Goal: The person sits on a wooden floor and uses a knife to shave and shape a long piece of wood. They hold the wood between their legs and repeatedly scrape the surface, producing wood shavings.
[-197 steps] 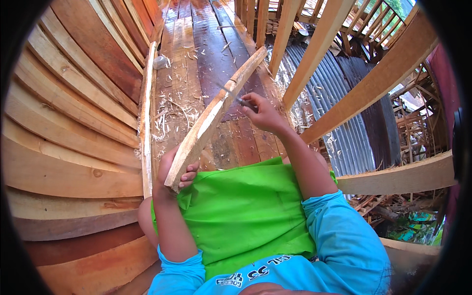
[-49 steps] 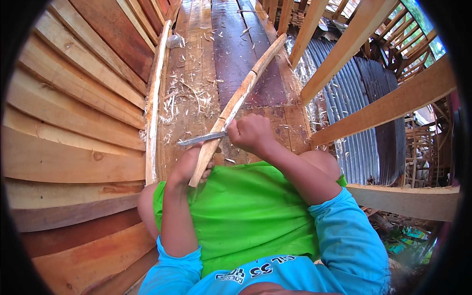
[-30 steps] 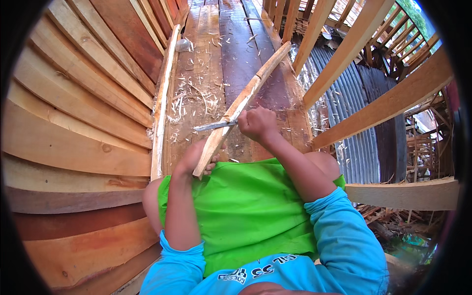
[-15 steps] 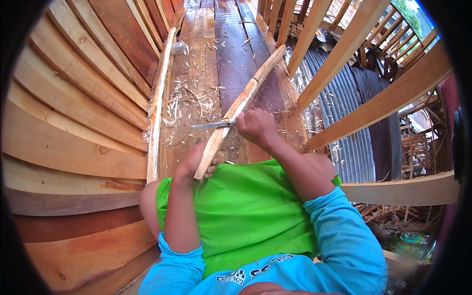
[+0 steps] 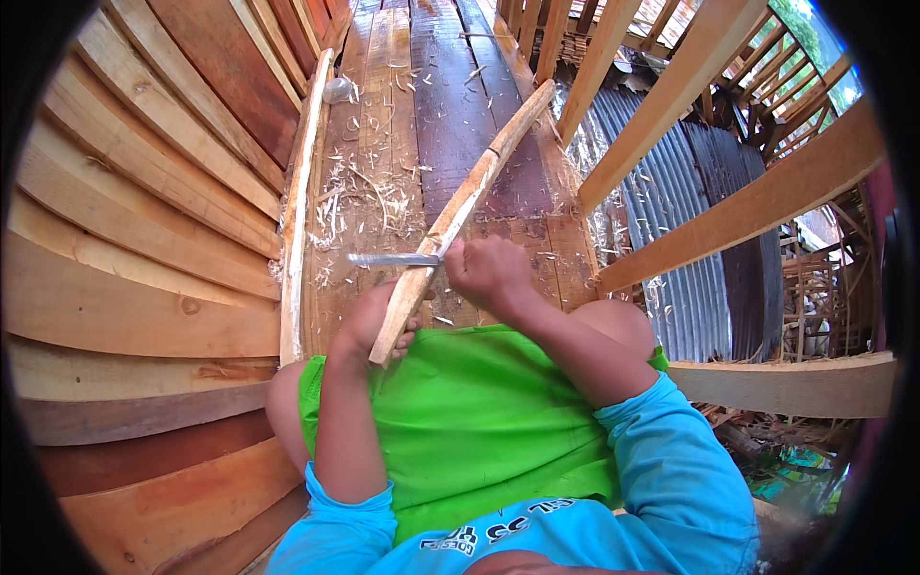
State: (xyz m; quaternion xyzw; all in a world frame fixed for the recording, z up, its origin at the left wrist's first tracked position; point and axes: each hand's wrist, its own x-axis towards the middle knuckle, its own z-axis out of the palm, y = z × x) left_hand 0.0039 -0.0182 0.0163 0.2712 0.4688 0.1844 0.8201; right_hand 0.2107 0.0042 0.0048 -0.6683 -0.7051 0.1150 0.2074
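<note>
A long, partly shaved wooden stick (image 5: 468, 196) slants from my lap up toward the far right. My left hand (image 5: 374, 321) is wrapped round its near part from below, with fingertips showing on the right side. In my right hand (image 5: 491, 276), closed in a fist, is a knife; its handle is hidden by the fingers. The knife's blade (image 5: 395, 260) points left and lies across the stick, just beyond my left hand, slightly smeared by motion. The wood is pale where shaved, with darker marks farther up.
Shavings (image 5: 369, 206) litter the plank floor (image 5: 450, 105). Another long pale stick (image 5: 299, 220) lies along the left plank wall (image 5: 144, 278). A small clear container (image 5: 337, 90) stands near its far end. At right is a slatted railing (image 5: 661, 115), with corrugated metal sheets (image 5: 676, 230) beyond.
My right hand and the knife have come a little nearer to me and to the left along the stick. The stick's near end has shifted slightly toward me.
</note>
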